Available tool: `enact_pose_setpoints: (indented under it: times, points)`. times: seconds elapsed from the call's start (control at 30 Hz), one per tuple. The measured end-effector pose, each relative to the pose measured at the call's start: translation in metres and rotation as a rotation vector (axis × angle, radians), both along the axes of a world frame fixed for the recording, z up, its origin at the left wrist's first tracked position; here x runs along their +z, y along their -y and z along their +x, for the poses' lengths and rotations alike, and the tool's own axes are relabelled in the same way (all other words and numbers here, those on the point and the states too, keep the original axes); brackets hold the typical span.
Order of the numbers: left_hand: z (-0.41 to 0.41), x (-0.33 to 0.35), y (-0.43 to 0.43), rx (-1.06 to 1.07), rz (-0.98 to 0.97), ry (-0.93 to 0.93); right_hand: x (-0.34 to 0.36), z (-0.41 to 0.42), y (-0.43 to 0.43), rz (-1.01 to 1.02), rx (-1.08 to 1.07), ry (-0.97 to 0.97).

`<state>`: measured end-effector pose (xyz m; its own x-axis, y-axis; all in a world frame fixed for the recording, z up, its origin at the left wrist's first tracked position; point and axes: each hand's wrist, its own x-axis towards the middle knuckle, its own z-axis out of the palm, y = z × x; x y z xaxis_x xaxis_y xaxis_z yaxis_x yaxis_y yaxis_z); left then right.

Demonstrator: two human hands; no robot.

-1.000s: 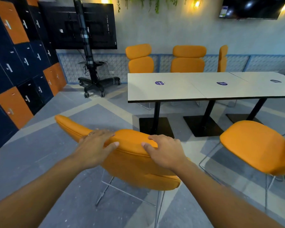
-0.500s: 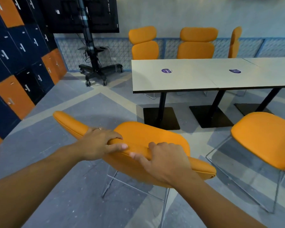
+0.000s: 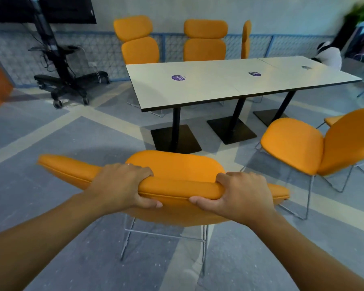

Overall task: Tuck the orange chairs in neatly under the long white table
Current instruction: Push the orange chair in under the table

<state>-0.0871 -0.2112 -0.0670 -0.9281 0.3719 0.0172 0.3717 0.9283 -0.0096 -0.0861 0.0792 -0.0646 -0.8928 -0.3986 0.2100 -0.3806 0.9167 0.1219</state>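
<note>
An orange chair [image 3: 177, 164] on thin metal legs stands right in front of me, its seat facing the long white table [image 3: 219, 85]. My left hand [image 3: 122, 185] and my right hand [image 3: 240, 196] both grip the top edge of its backrest, fingers over the front, thumbs behind. The chair sits a short way back from the table's near edge and its black pedestal bases. A second orange chair [image 3: 303, 141] stands pulled out to the right. Three more orange chairs [image 3: 204, 40] stand along the table's far side.
A black wheeled TV stand [image 3: 61, 80] stands at the back left. A person in white [image 3: 330, 55] sits at the table's far right end. Another chair's seat [image 3: 332, 120] peeks out at the right edge. Grey floor lies to my left.
My hands went from resting flat on the backrest to gripping it. The chair has turned to face the table squarely, and the table looks nearer.
</note>
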Motion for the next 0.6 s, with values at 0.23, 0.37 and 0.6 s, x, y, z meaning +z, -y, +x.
enact_pose_setpoints:
  times: [0.23, 0.37, 0.6]
  points:
    - [-0.024, -0.009, 0.002, -0.091, 0.076, -0.171, -0.003, -0.025, -0.008, -0.045, -0.053, -0.007]
    - [-0.044, -0.005, -0.004, -0.111, 0.109, -0.202, -0.003, -0.05, -0.016, -0.095, -0.041, -0.045]
    - [-0.087, -0.009, -0.013, -0.105, 0.078, -0.217, -0.016, -0.092, -0.023, -0.138, -0.037, -0.11]
